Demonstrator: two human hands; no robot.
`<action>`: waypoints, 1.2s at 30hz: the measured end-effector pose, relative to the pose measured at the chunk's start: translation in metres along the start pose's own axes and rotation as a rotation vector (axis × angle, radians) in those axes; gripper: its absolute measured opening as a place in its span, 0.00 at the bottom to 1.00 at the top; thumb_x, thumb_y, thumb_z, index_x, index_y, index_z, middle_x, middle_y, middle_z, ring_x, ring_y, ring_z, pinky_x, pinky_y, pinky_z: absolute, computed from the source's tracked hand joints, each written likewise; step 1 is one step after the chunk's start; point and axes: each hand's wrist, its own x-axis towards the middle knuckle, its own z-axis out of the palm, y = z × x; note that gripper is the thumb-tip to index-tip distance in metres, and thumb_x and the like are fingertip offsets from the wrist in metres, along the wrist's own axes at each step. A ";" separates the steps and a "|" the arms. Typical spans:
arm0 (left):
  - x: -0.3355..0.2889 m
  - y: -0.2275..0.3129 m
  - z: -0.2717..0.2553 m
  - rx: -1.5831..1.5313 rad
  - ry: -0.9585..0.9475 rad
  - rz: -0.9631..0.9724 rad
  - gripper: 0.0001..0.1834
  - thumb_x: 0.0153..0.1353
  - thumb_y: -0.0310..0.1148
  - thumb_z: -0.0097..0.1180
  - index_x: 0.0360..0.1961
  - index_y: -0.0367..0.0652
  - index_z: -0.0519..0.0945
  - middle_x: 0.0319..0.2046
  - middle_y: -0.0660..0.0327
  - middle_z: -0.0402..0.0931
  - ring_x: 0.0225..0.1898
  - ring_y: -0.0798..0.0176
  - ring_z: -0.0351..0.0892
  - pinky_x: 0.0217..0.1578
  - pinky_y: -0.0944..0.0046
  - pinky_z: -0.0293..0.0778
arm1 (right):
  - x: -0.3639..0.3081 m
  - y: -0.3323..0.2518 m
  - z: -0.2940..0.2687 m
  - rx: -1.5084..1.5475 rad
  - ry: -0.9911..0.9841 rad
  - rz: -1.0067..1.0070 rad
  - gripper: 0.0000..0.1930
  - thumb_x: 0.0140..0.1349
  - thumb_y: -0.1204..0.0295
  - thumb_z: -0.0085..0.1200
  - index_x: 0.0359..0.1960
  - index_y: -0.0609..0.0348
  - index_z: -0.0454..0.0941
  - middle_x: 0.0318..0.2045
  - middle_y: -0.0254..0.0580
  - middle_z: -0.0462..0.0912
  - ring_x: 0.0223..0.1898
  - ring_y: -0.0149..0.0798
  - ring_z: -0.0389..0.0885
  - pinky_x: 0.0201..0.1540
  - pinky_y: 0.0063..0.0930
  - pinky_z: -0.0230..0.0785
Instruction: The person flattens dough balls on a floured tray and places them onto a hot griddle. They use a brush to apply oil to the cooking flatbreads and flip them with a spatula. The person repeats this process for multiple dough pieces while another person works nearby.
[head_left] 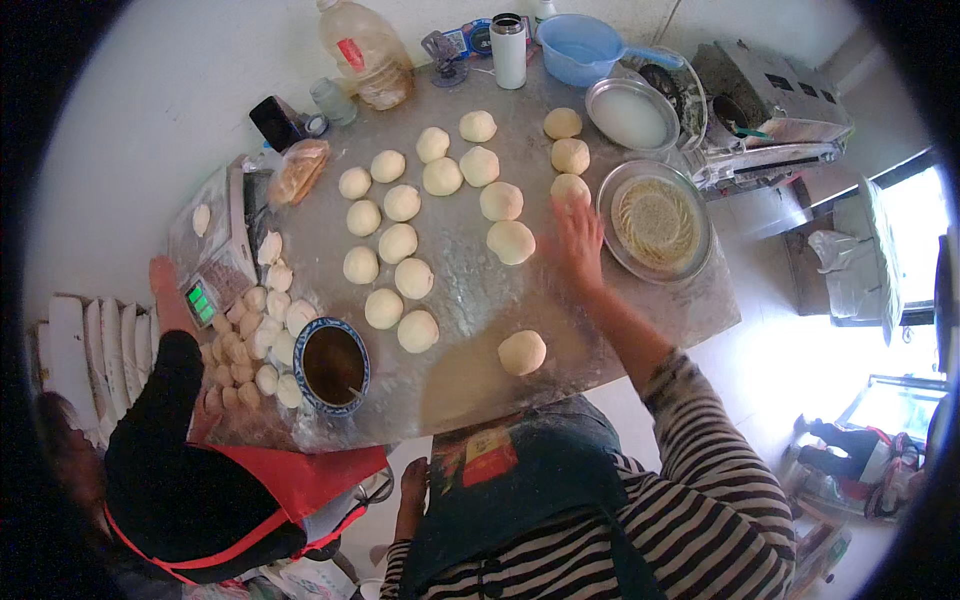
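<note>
Right hand beside dough ball, tray.

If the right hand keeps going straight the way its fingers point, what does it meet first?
The right hand points up the table, fingertips already at a dough ball. That ball comes first, with two more dough balls in line beyond it; whether the fingers touch it yet is unclear.

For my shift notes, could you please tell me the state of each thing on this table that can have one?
right hand: open, flat beside a dough ball
left hand: down below the table edge, holds nothing
blue bowl: holds dark filling
scale: display lit
steel pan: holds pale seeds
flask: capped
</note>
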 end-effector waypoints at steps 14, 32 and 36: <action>0.031 -0.010 -0.007 0.040 -0.079 0.009 0.24 0.59 0.47 0.49 0.50 0.41 0.68 0.36 0.59 0.76 0.33 0.64 0.75 0.32 0.65 0.68 | -0.060 -0.028 -0.055 0.612 -0.401 0.549 0.16 0.45 0.71 0.58 0.39 0.55 0.77 0.40 0.46 0.74 0.45 0.47 0.71 0.48 0.33 0.66; -0.033 -0.074 0.025 -0.496 -0.024 -0.193 0.20 0.60 0.42 0.49 0.50 0.42 0.69 0.38 0.58 0.77 0.35 0.65 0.74 0.32 0.65 0.70 | 0.144 -0.076 0.099 0.681 -0.329 -0.056 0.25 0.59 0.67 0.48 0.58 0.60 0.59 0.54 0.57 0.65 0.52 0.54 0.68 0.53 0.39 0.63; -0.045 -0.132 0.033 0.033 0.076 0.040 0.21 0.61 0.41 0.49 0.50 0.39 0.68 0.39 0.55 0.76 0.34 0.64 0.74 0.32 0.66 0.69 | 0.210 -0.103 0.158 -0.261 -0.694 -0.057 0.26 0.60 0.58 0.43 0.58 0.55 0.59 0.57 0.57 0.60 0.54 0.52 0.67 0.54 0.39 0.62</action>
